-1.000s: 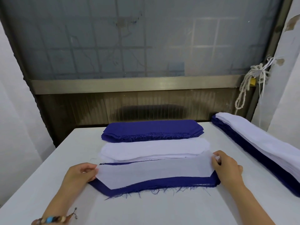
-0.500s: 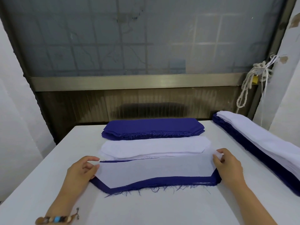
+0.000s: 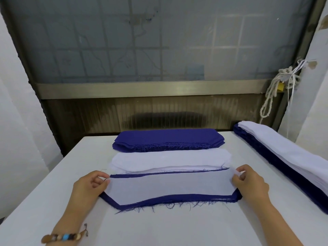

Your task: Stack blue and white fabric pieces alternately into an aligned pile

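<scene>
Table (image 3: 159,228): white piece (image 3: 168,187) atop blue piece (image 3: 177,198)

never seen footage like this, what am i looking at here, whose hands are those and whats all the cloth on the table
There is no machine here. A person wears a camera on the head, so the picture looks forward and down at their own two hands. The left hand, with a bead bracelet on its wrist, and the right hand each pinch one end of a thin white piece. It lies on a blue piece, whose frayed edge shows around it. Behind these on the white table lie a stack of white pieces and, farther back, a stack of blue pieces. Along the right edge lies a long pile, white on top and blue down its side. Behind the table is a frosted window.
</scene>
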`<state>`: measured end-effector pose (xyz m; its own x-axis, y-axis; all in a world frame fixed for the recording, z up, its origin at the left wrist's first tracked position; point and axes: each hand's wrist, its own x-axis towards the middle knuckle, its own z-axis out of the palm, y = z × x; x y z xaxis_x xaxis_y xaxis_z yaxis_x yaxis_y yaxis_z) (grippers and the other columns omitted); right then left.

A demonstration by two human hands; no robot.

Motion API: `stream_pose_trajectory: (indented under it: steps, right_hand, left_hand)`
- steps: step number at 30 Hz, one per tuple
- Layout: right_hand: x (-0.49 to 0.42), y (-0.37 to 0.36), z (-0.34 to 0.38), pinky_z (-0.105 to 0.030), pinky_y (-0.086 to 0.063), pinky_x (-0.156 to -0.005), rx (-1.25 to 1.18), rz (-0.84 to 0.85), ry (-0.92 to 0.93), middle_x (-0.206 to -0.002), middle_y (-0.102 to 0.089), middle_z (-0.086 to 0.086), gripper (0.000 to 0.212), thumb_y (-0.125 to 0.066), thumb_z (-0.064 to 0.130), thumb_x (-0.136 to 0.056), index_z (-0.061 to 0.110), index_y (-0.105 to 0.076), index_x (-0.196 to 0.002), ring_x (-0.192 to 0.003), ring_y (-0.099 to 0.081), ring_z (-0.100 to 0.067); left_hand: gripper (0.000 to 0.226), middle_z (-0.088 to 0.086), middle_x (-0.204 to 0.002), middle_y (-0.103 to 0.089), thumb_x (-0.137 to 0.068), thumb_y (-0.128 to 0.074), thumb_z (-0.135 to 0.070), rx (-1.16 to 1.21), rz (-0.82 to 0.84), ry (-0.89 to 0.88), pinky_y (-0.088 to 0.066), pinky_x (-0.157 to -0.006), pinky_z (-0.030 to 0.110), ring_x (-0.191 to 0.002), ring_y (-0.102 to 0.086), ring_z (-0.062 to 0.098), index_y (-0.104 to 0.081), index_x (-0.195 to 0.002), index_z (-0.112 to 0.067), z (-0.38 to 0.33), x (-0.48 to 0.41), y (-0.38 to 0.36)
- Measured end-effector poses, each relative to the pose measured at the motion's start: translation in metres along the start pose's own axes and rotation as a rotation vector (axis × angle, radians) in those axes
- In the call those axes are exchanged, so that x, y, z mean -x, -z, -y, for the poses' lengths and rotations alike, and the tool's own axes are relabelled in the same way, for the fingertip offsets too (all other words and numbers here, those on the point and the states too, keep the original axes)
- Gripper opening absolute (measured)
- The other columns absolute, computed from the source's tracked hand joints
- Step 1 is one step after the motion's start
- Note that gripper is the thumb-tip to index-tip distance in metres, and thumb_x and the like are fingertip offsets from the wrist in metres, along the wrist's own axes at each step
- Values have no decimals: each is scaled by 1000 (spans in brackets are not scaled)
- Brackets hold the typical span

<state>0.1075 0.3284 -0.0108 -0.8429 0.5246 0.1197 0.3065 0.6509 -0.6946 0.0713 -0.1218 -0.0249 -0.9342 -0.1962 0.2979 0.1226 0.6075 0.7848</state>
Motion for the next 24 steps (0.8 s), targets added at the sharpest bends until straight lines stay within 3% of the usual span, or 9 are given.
stream_pose_trajectory:
  steps: [9,24]
  right_hand:
    - [-1,-4,-3,-37,-34,-75,35,-60,81,-65,-55,1,5,-51,19,-94,22,-49,-98,-71,-54,-22]
    - [2,-3,-2,-35,-36,-73,68,-61,80,-62,-55,3,12,-53,16,-92,22,-46,-99,-68,-54,-20]
  left_hand:
    - [10,-2,-72,-67,-86,-72,-19,7,-36,-12,-47,-57,9,-69,-63,17,-67,-83,-28,3,-1,-3]
    - [14,0,-70,-66,-83,-73,-9,-25,-43,-5,-45,-58,5,-68,-62,17,-68,-79,-22,0,1,-4]
